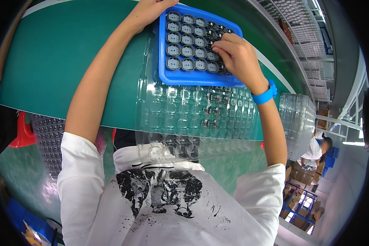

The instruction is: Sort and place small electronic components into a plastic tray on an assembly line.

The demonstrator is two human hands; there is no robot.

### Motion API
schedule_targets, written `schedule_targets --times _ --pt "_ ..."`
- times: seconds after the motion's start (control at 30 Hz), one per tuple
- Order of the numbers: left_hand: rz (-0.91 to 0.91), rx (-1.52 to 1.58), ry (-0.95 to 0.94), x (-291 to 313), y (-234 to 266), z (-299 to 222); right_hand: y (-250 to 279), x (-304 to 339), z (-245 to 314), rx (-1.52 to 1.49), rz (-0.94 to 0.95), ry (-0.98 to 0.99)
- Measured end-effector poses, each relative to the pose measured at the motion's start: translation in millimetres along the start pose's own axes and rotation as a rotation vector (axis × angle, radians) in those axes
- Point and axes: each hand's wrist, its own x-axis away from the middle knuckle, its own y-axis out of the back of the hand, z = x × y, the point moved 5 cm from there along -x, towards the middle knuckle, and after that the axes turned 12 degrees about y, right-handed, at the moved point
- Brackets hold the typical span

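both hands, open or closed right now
Left hand: partly out of frame by blue rectangular plastic tray; grip unclear.
Right hand: fingers pinched at round black parts; hold unclear.

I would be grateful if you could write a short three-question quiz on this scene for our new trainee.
1. What is the right hand reaching over?
A. The stack of clear plastic trays
B. The blue tray
C. The red stool

2. True or false: the small round parts on the left side of the blue tray stand in rows.

3. Fill in the blank: the left hand is at the far ____ corner of the blue tray.

Key:
1. B
2. True
3. left
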Motion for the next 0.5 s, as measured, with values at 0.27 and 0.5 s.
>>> schedule_targets --times 0.27,0.5 --pt "-0.024 0.002 0.070 1 -2 -2 13 2 -1 -0.091 0.015 -0.061" --pt "-0.022 0.042 0.052 2 7 2 63 61 45 -0.140 -0.033 -0.345"
